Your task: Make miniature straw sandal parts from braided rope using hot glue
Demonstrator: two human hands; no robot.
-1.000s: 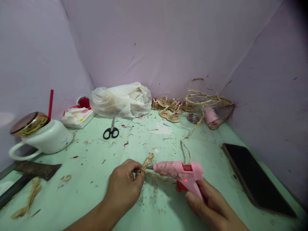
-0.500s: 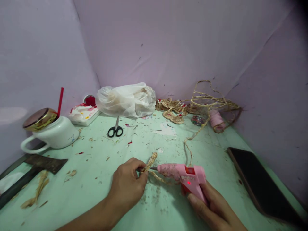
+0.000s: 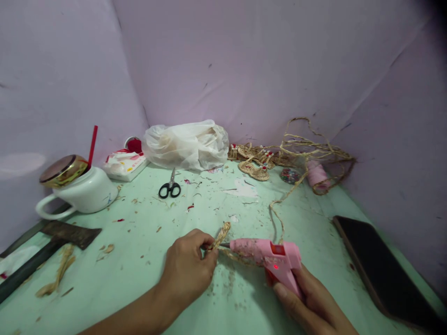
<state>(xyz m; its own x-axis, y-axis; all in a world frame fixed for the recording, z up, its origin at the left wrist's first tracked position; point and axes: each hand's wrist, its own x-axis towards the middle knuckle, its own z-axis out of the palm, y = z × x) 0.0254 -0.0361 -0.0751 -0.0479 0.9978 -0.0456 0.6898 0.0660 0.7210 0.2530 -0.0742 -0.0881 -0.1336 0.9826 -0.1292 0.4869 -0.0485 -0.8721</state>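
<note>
Between thumb and fingers, my left hand [image 3: 190, 263] pinches a short folded length of braided straw cord [image 3: 223, 231], its end sticking up past the fingertips. My right hand [image 3: 307, 300] wraps round the handle of a pink glue gun [image 3: 265, 253], whose red light glows. The gun's metal nozzle points left and meets the cord right beside my left fingertips; whether glue is coming out is too small to tell. From the held piece the cord trails right, behind the gun, and on to a loose tangle of cord [image 3: 307, 146] at the back right.
Black-handled scissors [image 3: 170, 188] lie mid-table, with a white plastic bag [image 3: 188, 145] behind. Braided pieces [image 3: 256, 170] and a pink thread spool [image 3: 317, 176] sit at the back. A hatchet [image 3: 71, 235] and white mug [image 3: 87, 191] are left, a phone [image 3: 380, 270] right.
The whole view has shifted slightly, with things appearing a little further right. Both hands keep their grips, and the nozzle stays against the cord.
</note>
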